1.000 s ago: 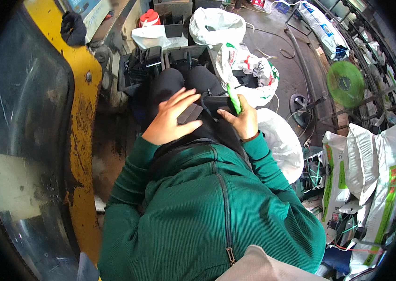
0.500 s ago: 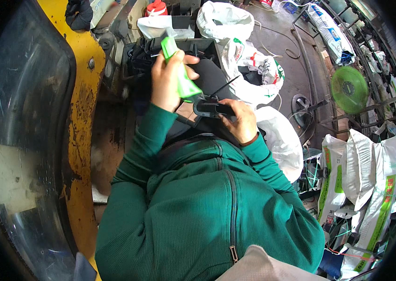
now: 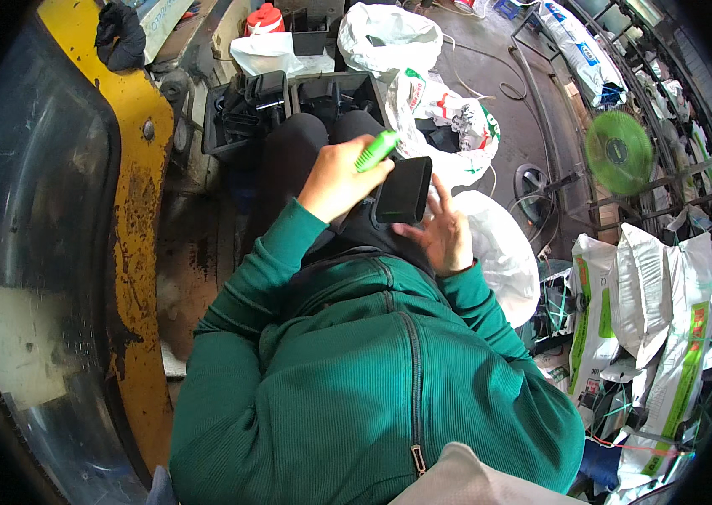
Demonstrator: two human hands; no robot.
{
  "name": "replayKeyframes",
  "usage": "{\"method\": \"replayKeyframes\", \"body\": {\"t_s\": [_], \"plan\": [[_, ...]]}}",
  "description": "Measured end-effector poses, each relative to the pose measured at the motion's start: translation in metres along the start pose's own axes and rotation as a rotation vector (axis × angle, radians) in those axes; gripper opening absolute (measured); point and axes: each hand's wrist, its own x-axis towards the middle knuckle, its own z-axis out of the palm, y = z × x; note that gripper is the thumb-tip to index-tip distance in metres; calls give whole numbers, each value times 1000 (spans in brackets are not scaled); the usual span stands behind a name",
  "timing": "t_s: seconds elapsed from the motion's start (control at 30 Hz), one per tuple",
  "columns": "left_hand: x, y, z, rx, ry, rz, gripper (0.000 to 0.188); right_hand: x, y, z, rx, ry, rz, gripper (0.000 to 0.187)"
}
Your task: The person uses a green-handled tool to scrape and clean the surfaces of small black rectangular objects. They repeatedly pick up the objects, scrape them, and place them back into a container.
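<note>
My left grip (image 3: 341, 178) wraps a ridged green plastic handle (image 3: 377, 151). Above my lap, my right grip (image 3: 447, 234) spreads beside the edge of a smooth, black, round-cornered part (image 3: 404, 189); whether it grasps, I can't tell. Beyond my knees: stiff-rimmed black bins (image 3: 212, 135), crinkled white sacks (image 3: 362, 46), dark floor (image 3: 520, 122) widening rightward.

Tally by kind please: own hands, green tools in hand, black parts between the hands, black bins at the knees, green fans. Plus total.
Hands: 2 (left hand, right hand)
Green tool: 1
Black part: 1
Black bins: 2 (left bin, right bin)
Green fan: 1
Total: 7
</note>
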Motion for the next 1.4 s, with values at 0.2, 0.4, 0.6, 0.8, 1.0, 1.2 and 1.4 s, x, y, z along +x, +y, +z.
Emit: {"method": "replayKeyframes", "body": {"t_s": [0.2, 0.4, 0.6, 0.8, 1.0, 1.2, 1.4], "plan": [[-4, 32, 2, 35, -118, 195, 22, 24, -10, 9, 97, 153, 398, 55], [29, 25, -11, -425, -87, -170, 21, 44, 6, 12, 135, 259, 160, 44], [68, -26, -50, -813, 241, -329, 13, 63, -21, 39, 292, 138, -98, 50], [96, 40, -58, -361, 510, 251, 14, 82, -3, -21, 280, 321, -26, 54], [270, 5, -49, 27, 529, 549, 24, 83, 4, -16, 186, 378, 73, 60], [270, -45, -18, 442, 151, 153, 57, 71, -7, -19, 308, 205, 70, 66], [44, 21, -37, 335, -405, 421, 40, 32, -24, 4, 350, 189, 215, 61]]}}
